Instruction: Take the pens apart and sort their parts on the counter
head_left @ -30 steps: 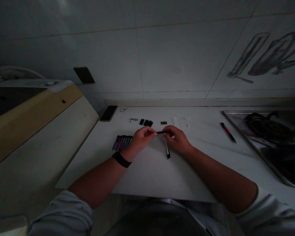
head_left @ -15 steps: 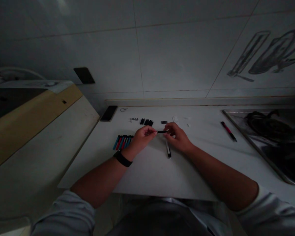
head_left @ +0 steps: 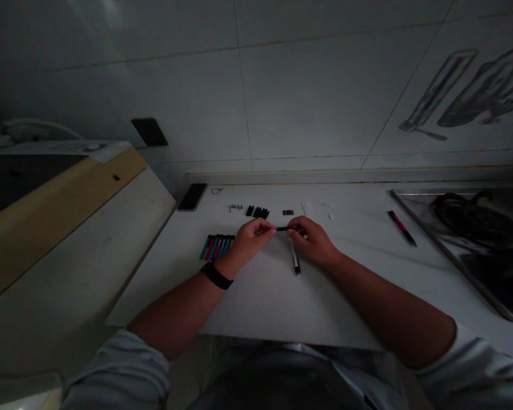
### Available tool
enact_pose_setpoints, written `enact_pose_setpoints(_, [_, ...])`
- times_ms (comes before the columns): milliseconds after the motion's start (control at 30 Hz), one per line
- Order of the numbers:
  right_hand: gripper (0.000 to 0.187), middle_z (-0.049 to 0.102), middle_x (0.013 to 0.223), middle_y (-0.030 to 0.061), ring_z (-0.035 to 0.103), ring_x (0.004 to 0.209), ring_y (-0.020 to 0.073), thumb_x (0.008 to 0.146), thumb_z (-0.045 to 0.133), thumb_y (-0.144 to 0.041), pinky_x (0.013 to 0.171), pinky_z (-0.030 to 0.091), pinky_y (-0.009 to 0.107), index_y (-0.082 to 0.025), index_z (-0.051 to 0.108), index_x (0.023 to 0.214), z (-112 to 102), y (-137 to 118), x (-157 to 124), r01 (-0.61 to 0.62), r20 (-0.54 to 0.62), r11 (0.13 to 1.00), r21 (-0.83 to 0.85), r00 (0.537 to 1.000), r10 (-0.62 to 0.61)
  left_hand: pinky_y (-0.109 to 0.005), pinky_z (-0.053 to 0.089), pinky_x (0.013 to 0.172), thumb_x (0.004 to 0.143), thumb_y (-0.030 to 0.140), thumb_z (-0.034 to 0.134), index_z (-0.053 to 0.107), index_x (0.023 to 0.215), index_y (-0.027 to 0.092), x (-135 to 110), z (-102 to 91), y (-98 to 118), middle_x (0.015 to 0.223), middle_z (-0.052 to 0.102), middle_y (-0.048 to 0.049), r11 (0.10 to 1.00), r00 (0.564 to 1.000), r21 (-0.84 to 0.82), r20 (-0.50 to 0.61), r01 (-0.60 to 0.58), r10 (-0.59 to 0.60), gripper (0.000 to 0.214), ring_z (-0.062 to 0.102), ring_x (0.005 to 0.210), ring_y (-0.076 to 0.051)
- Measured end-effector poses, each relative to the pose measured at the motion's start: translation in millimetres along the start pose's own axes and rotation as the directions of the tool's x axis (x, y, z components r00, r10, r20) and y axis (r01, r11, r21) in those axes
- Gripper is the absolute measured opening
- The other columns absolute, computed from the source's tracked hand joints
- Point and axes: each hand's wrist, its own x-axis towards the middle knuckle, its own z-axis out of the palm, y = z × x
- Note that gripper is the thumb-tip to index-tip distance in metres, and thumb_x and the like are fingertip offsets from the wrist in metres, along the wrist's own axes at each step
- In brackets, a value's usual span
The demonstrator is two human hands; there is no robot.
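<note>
Between my two hands a short black pen part [head_left: 283, 229] is held level above the counter. My left hand [head_left: 253, 237] pinches its left end, and my right hand [head_left: 310, 236] pinches the right end. Below my right hand lies a white pen barrel with a black end [head_left: 296, 263], its upper part hidden by the fingers. Several blue and red pen barrels [head_left: 214, 248] lie in a row beside my left hand. Beyond the hands are black pen parts [head_left: 257, 212], small dark pieces [head_left: 288, 212], thin white refills [head_left: 308, 209] and small springs [head_left: 235, 208].
A phone [head_left: 192, 197] lies at the back left by a ring-shaped thing [head_left: 218, 191]. A red and black pen [head_left: 402, 228] rests on the right, near the gas stove [head_left: 465, 250]. A pale panel [head_left: 89, 228] borders the left side; a tiled wall [head_left: 308, 102] stands behind.
The view has shifted slightly. Less of the black pen part shows between my hands, whose fingers are a little closer together on it.
</note>
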Motion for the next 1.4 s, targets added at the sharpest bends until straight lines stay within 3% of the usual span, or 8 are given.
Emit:
enact_pose_setpoints(400, [0.017, 0.069, 0.097, 0.0053, 0.065, 0.082, 0.0184, 0.096, 0.062, -0.037, 0.071, 0.054, 0.032, -0.024, 0.062, 0.106, -1.5, 2.0, 0.0, -0.009, 0.013, 1.000, 0.021, 1.000, 0.009, -0.031, 0.052, 0.082, 0.086, 0.034, 0.076, 0.070, 0.095, 0.017, -0.8, -0.2, 5.4, 0.090, 0.071, -0.0036, 0.999, 1.000, 0.041, 0.000, -0.011, 0.011, 0.020, 0.065, 0.084, -0.016])
enact_pose_setpoints(700, [0.010, 0.066, 0.092, 0.0044, 0.064, 0.077, 0.0169, 0.095, 0.062, -0.030, 0.067, 0.054, 0.030, -0.024, 0.065, 0.103, -2.5, 4.6, 0.5, 0.076, -0.026, 0.997, -0.015, 0.997, -0.076, -0.030, 0.052, 0.082, 0.090, 0.033, 0.072, 0.068, 0.101, 0.018, -2.6, 0.3, 2.3, 0.095, 0.070, -0.0041, 0.993, 0.999, 0.112, 0.038, -0.041, 0.037, 0.020, 0.065, 0.087, -0.016])
enact_pose_setpoints(833, [0.013, 0.067, 0.100, 0.0071, 0.065, 0.083, 0.0182, 0.098, 0.059, -0.029, 0.073, 0.056, 0.033, -0.024, 0.066, 0.108, -6.9, -0.8, -1.0, 0.167, 0.051, 0.984, -0.068, 0.985, -0.164, -0.031, 0.053, 0.081, 0.088, 0.031, 0.074, 0.064, 0.115, 0.020, -7.5, 2.7, 7.7, 0.107, 0.068, -0.0057, 0.971, 0.991, 0.211, 0.083, -0.116, 0.101, 0.030, 0.064, 0.090, -0.016])
enact_pose_setpoints(1033, [0.016, 0.069, 0.101, 0.0079, 0.066, 0.088, 0.0196, 0.101, 0.058, -0.032, 0.082, 0.056, 0.037, -0.024, 0.067, 0.110, -7.3, -11.3, -2.7, 0.238, 0.175, 0.967, -0.091, 0.960, -0.220, -0.030, 0.050, 0.078, 0.093, 0.028, 0.068, 0.065, 0.088, 0.018, -9.0, 3.0, 17.7, 0.092, 0.062, -0.0038, 0.893, 0.957, 0.360, 0.202, -0.271, 0.209, 0.011, 0.061, 0.087, -0.017])
enact_pose_setpoints(1133, [0.029, 0.071, 0.108, 0.0094, 0.067, 0.089, 0.0207, 0.097, 0.063, -0.039, 0.081, 0.057, 0.037, -0.023, 0.065, 0.121, -16.8, -6.2, 2.8, 0.167, 0.104, 0.979, -0.121, 0.982, -0.155, -0.030, 0.050, 0.078, 0.095, 0.029, 0.065, 0.066, 0.090, 0.018, -8.0, 2.5, 17.2, 0.092, 0.062, -0.0036, 0.899, 0.963, 0.356, 0.174, -0.255, 0.204, 0.013, 0.061, 0.086, -0.016])
enact_pose_setpoints(1233, [0.030, 0.072, 0.111, 0.0109, 0.068, 0.088, 0.0215, 0.100, 0.057, -0.039, 0.080, 0.057, 0.037, -0.022, 0.068, 0.122, -38.3, 10.3, 11.3, -0.012, -0.100, 0.974, -0.224, 0.995, -0.011, -0.028, 0.050, 0.075, 0.097, 0.031, 0.064, 0.067, 0.093, 0.018, -8.2, 2.4, 15.2, 0.094, 0.062, -0.0038, 0.912, 0.970, 0.344, 0.162, -0.226, 0.179, 0.014, 0.061, 0.085, -0.015])
enact_pose_setpoints(1300, [0.030, 0.072, 0.115, 0.0124, 0.068, 0.092, 0.0231, 0.101, 0.054, -0.034, 0.086, 0.056, 0.040, -0.020, 0.071, 0.120, -53.5, 24.7, 15.1, -0.117, -0.175, 0.923, -0.366, 0.983, 0.055, -0.028, 0.050, 0.075, 0.097, 0.031, 0.064, 0.068, 0.095, 0.018, -8.5, 2.4, 13.5, 0.096, 0.062, -0.0042, 0.909, 0.968, 0.347, 0.180, -0.231, 0.177, 0.014, 0.062, 0.086, -0.015])
enact_pose_setpoints(1400, [0.032, 0.070, 0.123, 0.0146, 0.065, 0.105, 0.0290, 0.097, 0.057, -0.027, 0.094, 0.051, 0.046, -0.021, 0.075, 0.122, -66.2, 43.0, 15.2, -0.184, -0.124, 0.768, -0.613, 0.983, 0.136, -0.027, 0.051, 0.075, 0.096, 0.031, 0.065, 0.068, 0.096, 0.018, -8.4, 2.3, 11.4, 0.098, 0.063, -0.0049, 0.905, 0.962, 0.344, 0.199, -0.248, 0.188, 0.014, 0.062, 0.089, -0.016])
